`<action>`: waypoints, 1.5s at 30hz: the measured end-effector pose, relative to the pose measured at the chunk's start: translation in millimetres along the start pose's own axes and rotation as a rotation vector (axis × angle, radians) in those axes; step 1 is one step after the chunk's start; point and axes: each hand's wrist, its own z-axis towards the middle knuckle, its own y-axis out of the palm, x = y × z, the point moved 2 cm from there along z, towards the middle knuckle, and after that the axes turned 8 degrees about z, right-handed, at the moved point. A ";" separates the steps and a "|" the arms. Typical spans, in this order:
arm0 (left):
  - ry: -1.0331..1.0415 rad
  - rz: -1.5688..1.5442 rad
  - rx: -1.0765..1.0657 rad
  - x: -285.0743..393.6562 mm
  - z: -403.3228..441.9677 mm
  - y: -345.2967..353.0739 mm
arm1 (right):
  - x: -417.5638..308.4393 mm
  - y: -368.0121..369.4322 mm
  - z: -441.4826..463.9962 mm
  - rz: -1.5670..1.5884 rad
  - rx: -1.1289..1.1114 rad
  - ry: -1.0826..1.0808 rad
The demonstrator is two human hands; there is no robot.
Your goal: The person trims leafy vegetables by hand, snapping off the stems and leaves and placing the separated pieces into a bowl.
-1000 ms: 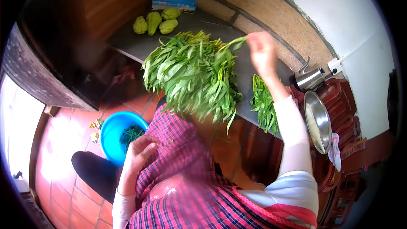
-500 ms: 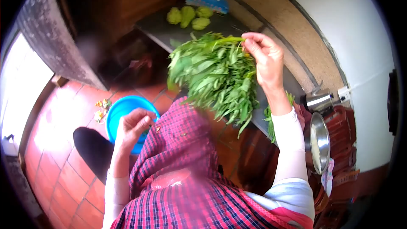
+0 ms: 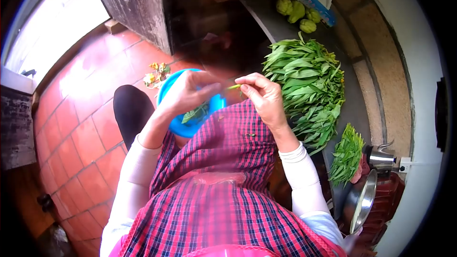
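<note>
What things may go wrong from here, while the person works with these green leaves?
The large pile of greens hangs over the edge of the dark table, so some stems might slide down.

The right hand pinches a green stem, with the blurred left hand close by. A piece might miss the blue basin; small green bits lie on the plaid apron.

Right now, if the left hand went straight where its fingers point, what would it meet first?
Probably the green stem, then the right hand pinching it; blur hides whether the left hand touches the stem.
</note>
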 end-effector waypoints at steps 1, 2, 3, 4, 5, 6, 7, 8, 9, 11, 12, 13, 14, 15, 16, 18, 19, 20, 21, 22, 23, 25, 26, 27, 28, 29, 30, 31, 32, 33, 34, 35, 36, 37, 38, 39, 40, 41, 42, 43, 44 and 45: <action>-0.100 -0.060 -0.032 1.0 -2.8 -0.5 | 5.0 5.1 -0.6 0.014 0.008 0.030; -0.116 -0.091 -0.062 -6.2 -3.6 0.1 | 8.0 9.7 -0.8 0.021 0.007 0.043; -0.132 -0.123 -0.091 -14.3 -3.6 0.7 | 10.8 14.1 -1.4 0.027 0.006 0.057; -0.149 -0.155 -0.120 -20.2 -4.0 1.2 | 13.9 17.7 -1.9 0.033 0.004 0.071; -0.193 -0.149 -0.141 -24.8 -5.8 0.4 | 21.1 19.9 -2.6 0.021 -0.002 0.078; -0.199 -0.175 -0.158 -27.1 -6.2 0.3 | 26.4 22.9 -3.5 0.031 -0.001 0.090; -0.203 -0.201 -0.175 -30.0 -6.3 0.4 | 30.8 26.0 -4.2 0.041 0.000 0.101; -0.207 -0.226 -0.193 -32.7 -6.8 1.1 | 32.8 28.5 -4.5 0.050 0.002 0.110; -0.204 -0.256 -0.188 -36.4 -7.8 2.8 | 31.0 31.3 -6.0 0.052 -0.002 0.174; -0.197 -0.315 -0.181 -46.1 -9.5 7.9 | 36.7 34.0 -7.9 0.016 -0.010 0.142; -0.206 -0.311 -0.179 -50.4 -10.4 9.5 | 41.2 34.7 -9.8 -0.002 -0.013 0.126; -0.214 -0.306 -0.176 -54.7 -11.6 10.8 | 44.5 35.5 -10.5 -0.003 -0.020 0.069; -0.223 -0.303 -0.174 -59.4 -12.8 12.0 | 47.1 36.2 -12.6 0.059 -0.003 0.134; -0.231 -0.323 -0.187 -65.1 -13.8 12.9 | 47.1 38.5 -14.2 0.121 0.014 0.199; -0.239 -0.343 -0.199 -71.7 -14.7 13.5 | 48.2 40.5 -15.9 0.183 0.030 0.265; -0.273 -0.402 -0.207 -78.3 -16.4 17.2 | 60.6 41.3 -18.3 0.153 0.041 0.298; -0.300 -0.441 -0.203 -79.5 -18.0 20.1 | 66.0 41.9 -19.1 0.139 0.045 0.314; -0.327 -0.480 -0.199 -80.9 -19.5 22.6 | 68.9 42.9 -20.0 0.108 0.046 0.291; -0.331 -0.493 -0.205 -82.2 -20.5 24.3 | 70.1 44.7 -20.5 0.077 0.047 0.269; -0.336 -0.506 -0.209 -83.5 -21.7 25.9 | 70.9 46.2 -21.0 0.046 0.047 0.246; -0.341 -0.520 -0.214 -85.4 -22.7 27.2 | 71.1 47.6 -21.1 0.012 0.042 0.241; -0.361 -0.565 -0.225 -93.9 -24.4 31.4 | 71.2 50.5 -21.3 -0.054 0.031 0.230; -0.372 -0.587 -0.230 -98.9 -25.8 33.5 | 73.2 51.7 -21.7 -0.059 0.023 0.239; -0.390 -0.592 -0.227 -103.8 -27.4 35.4 | 76.0 52.9 -22.3 -0.065 0.015 0.248; -0.408 -0.598 -0.224 -108.4 -29.3 37.2 | 78.5 54.4 -23.5 -0.070 0.006 0.258; -0.426 -0.603 -0.221 -112.8 -31.2 38.2 | 80.4 56.1 -24.6 -0.069 0.009 0.275; -0.439 -0.619 -0.192 -113.9 -33.2 38.1 | 82.1 57.8 -25.3 -0.069 0.013 0.290; -0.450 -0.633 -0.165 -113.7 -35.2 38.6 | 83.5 58.9 -25.6 -0.070 0.019 0.304; -0.458 -0.648 -0.142 -113.5 -36.1 39.8 | 86.4 62.0 -26.7 -0.142 0.026 0.193; -0.466 -0.575 -0.109 -121.2 -37.1 41.1 | 92.0 67.9 -29.2 -0.219 0.043 0.078; -0.456 -0.501 -0.093 -129.1 -35.0 42.0 | 93.9 70.7 -30.7 -0.311 0.078 -0.041; -0.450 -0.445 -0.083 -128.9 -36.1 40.9 | 90.9 77.1 -34.8 -0.423 0.064 -0.140; -0.440 -0.472 -0.022 -123.8 -34.1 42.2 | 89.1 84.5 -39.0 -0.552 0.062 -0.230; -0.489 -0.371 0.169 -125.4 -34.3 44.2 | 91.4 88.4 -41.8 -0.510 0.086 -0.249; -0.526 -0.162 0.271 -149.1 -32.2 40.5 | 88.6 91.2 -42.3 -0.550 0.105 -0.278; -0.583 -0.164 0.315 -168.6 -32.2 30.3 | 78.3 94.1 -39.7 -0.488 0.172 -0.357; -0.542 -0.228 0.411 -176.0 -30.6 21.4 | 81.5 94.3 -35.6 -0.532 0.213 -0.412; -0.484 -0.298 0.464 -184.2 -28.0 13.6 | 86.7 92.6 -27.7 -0.508 0.240 -0.385; -0.431 -0.365 0.523 -191.3 -26.4 5.8 | 109.9 90.5 -18.4 -0.590 0.210 -0.353; -0.370 -0.389 0.500 -196.9 -26.7 1.2 | 138.3 95.6 -8.3 -0.656 0.082 -0.151; -0.316 -0.414 0.480 -204.4 -27.5 0.5 | 166.9 99.7 -5.7 -0.708 -0.049 0.058; -0.343 -0.419 0.469 -202.6 -29.3 1.4 | 171.1 102.7 -13.7 -0.772 -0.085 0.071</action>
